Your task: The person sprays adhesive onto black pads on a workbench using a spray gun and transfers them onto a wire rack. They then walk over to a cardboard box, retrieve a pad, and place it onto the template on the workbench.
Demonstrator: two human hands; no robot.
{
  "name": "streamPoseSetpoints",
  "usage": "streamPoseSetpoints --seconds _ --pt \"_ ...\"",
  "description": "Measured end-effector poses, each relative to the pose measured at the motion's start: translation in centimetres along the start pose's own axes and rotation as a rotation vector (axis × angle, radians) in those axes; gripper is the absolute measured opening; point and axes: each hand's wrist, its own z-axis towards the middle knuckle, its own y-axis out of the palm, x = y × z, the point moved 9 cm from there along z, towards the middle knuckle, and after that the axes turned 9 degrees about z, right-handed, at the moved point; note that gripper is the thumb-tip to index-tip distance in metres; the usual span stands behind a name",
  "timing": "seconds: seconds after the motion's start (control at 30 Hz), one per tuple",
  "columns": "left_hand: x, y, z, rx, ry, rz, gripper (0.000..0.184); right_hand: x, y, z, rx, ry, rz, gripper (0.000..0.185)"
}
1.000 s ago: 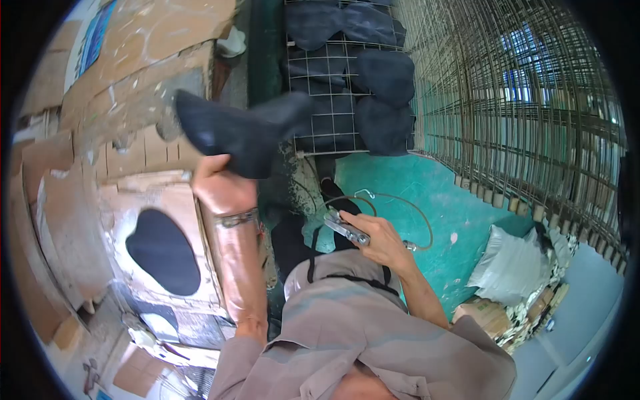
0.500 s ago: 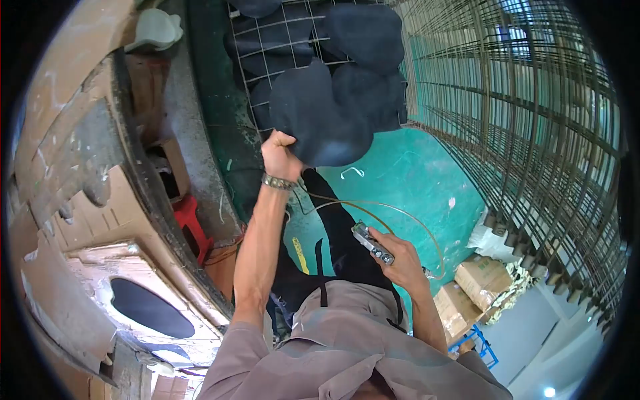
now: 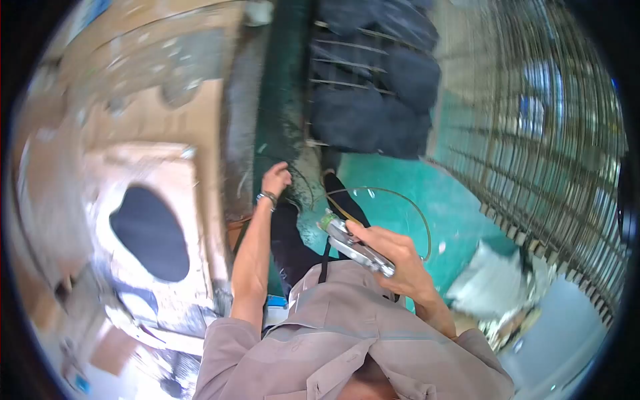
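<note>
My right hand (image 3: 397, 257) is closed around a silver spray gun (image 3: 357, 247) with a green patch near its front end, held in front of my waist. A thin yellowish hose (image 3: 419, 212) loops close by. My left hand (image 3: 277, 179) is off to the left above the floor, its fingers loosely bent and apart, with nothing visible in it. Beyond the hands, dark rounded sheets (image 3: 373, 123) lie on a wire rack (image 3: 350, 65). To the left, a single dark rounded sheet (image 3: 150, 233) rests on a pale, stained board (image 3: 200, 267).
A tall stack of wire racks (image 3: 520, 133) stands along the right. Cardboard (image 3: 160, 120) covers the bench on the left. The green floor (image 3: 393, 177) runs between them, and a white sack (image 3: 490, 280) lies at lower right.
My left hand has left the edge of a dark sheet on the rack and come back toward me. The view has swung left toward the bench. The spray gun stays in my right hand.
</note>
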Motion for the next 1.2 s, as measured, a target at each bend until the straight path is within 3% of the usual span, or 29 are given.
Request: streamPoseSetpoints --seconds 0.03,0.1,0.2,0.33,0.4,0.43,0.57,0.83,0.9,0.97,1.0,1.13,1.2 --pt "-1.5 -2.0 -2.3 0.095 0.039 0.053 0.042 -3.0 1.1 0.2 -0.051 -0.032 -0.003 0.088" --pt "-5.6 -5.7 -7.4 0.228 -0.120 0.031 0.046 -9.0 3.7 0.4 -0.155 -0.192 -0.037 0.087" --pt "-11.7 -9.3 -16.2 0.356 -0.378 -0.143 0.046 -16.9 8.0 0.2 -0.287 -0.374 -0.091 0.077" --pt "-18.3 -12.1 -25.2 0.511 -0.486 -0.354 0.044 -23.0 11.9 -0.6 -0.325 -0.486 -0.185 0.054" --pt "-22.2 -12.6 -27.9 0.596 -0.461 -0.485 0.043 -24.2 14.0 -1.4 -0.433 -0.471 -0.282 0.054" --pt "-24.3 -12.5 -29.2 0.639 -0.449 -0.531 0.042 -24.7 15.6 -2.1 -0.538 -0.527 -0.250 0.072" --pt "-30.0 -10.1 -34.6 0.750 -0.516 -0.683 0.040 -25.0 23.1 -4.9 -0.797 -0.578 -0.312 0.073" --pt "-33.9 -3.3 -39.0 0.696 -0.579 -0.857 0.040 -26.8 30.0 -4.6 -0.612 -0.722 -0.312 0.045" --pt "-35.0 -2.9 -39.1 0.683 -0.601 -0.868 0.037 -27.1 30.1 -4.5 -0.531 -0.806 -0.301 0.057" --pt "-36.0 -3.7 -38.4 0.698 -0.543 -0.712 0.034 -27.2 29.8 -4.7 -0.490 -0.786 -0.324 0.054" --pt "-36.1 -3.7 -38.7 0.688 -0.567 -0.924 0.033 -27.1 29.5 -4.8 -0.470 -0.773 -0.331 0.053" --pt "-33.8 -7.5 -39.4 0.718 -0.507 -0.776 0.040 -27.0 26.9 -5.9 -0.370 -0.743 -0.412 0.049" --pt "-34.5 -8.4 -37.9 0.703 -0.460 -0.862 0.040 -26.8 25.5 -6.7 -0.331 -0.679 -0.474 0.050"
